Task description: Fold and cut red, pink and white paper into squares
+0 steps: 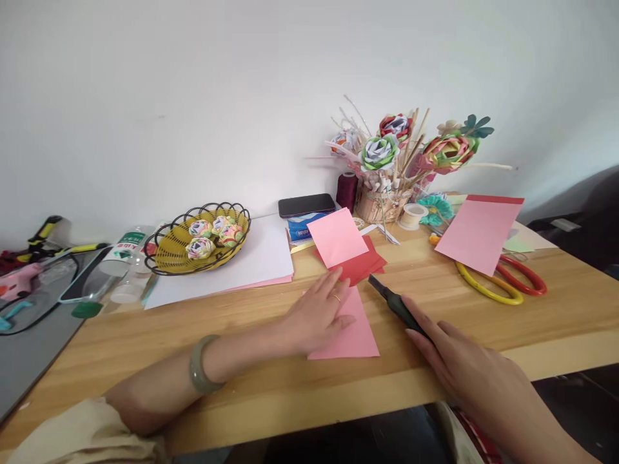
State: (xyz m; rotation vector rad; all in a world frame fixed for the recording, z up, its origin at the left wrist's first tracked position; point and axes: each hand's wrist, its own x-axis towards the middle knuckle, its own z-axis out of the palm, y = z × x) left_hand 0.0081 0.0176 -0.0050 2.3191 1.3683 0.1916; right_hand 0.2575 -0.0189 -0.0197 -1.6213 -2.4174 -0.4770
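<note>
Nearest the camera is your right forearm [536,415]; the right hand [461,357] has its grip clamped on a dark cutter [402,310], tip pointing toward the papers. Your left hand [314,319] has its grip apart, fingers spread over a pink sheet [355,345] on the counter [261,396]. Beyond lies red paper [366,264], partly under a pink square [337,237]. Lettering noted: white characters on the blue packet [300,229] beneath the phone [307,205]; characters on the bottle's green label [127,242]. Neither reads with certainty.
</note>
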